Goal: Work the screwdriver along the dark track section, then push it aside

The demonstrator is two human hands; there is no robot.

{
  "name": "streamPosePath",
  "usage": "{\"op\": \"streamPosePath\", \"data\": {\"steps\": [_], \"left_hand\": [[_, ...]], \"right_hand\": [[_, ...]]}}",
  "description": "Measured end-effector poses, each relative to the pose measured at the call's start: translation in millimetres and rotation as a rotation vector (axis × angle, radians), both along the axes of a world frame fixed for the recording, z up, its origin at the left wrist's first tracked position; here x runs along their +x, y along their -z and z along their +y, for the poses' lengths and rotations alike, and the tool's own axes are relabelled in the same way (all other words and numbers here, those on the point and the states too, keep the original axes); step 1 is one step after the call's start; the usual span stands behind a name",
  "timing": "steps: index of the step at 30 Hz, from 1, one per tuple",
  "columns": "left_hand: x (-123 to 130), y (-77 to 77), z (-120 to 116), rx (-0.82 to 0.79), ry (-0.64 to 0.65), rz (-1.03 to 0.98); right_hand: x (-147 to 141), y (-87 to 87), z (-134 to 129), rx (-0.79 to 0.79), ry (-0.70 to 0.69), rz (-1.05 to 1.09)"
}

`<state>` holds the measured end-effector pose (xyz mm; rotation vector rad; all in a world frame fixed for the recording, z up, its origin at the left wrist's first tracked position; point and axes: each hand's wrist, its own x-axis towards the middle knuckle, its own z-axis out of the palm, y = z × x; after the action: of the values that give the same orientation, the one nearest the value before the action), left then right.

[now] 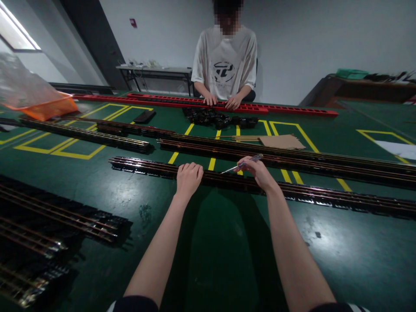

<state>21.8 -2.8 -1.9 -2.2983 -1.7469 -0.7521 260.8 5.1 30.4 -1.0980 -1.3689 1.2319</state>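
Note:
A long black rail with copper-coloured strips point(149, 168) runs across the green table in front of me. My left hand point(189, 178) lies over it with fingers curled round its far edge. In my right hand point(258, 169) is a screwdriver point(258, 157) with a clear purplish handle. Its thin shaft slants down to the left, and the tip is at or just above the rail, between my two hands. Whether the tip touches the rail I cannot tell.
Beyond lie more black rails point(292, 161) and a piece of cardboard point(282, 142). Several rails point(58, 212) are at left. Across the table a co-worker point(224, 65) handles red rails point(286, 111) behind a heap of black parts point(221, 118). An orange bin point(58, 106) stands far left.

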Motion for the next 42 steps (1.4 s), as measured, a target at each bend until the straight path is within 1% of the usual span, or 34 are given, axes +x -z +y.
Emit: {"op": "streamPosePath", "data": {"steps": [4,8,13,21,30,36,42], "left_hand": [[-2.4,0.8,1.0,-0.003,-0.003,0.005],[-2.3,0.6,0.8,-0.005,-0.002,0.007],[-2.5,0.2,0.5,-0.005,0.004,0.004],[-3.4,1.9,2.0,0.031,-0.005,0.054],[-3.9,1.4,1.6,0.011,-0.002,0.039],[-3.6,0.7,1.2,-0.010,-0.009,0.036],[-3.6,-0.2,0.5,-0.012,0.001,0.026]], "right_hand": [[-0.9,0.3,0.2,0.003,-0.031,-0.028],[-0.7,-0.1,-0.1,0.004,-0.005,-0.007],[-0.3,0.9,0.6,-0.022,0.000,-0.040],[8.2,3.5,0.3,-0.007,0.008,0.006],[8.5,3.2,-0.4,-0.008,-0.008,0.016],[10.1,2.8,-0.4,-0.020,0.032,0.063],[9.9,0.6,-1.5,-0.023,0.045,0.047]]}}
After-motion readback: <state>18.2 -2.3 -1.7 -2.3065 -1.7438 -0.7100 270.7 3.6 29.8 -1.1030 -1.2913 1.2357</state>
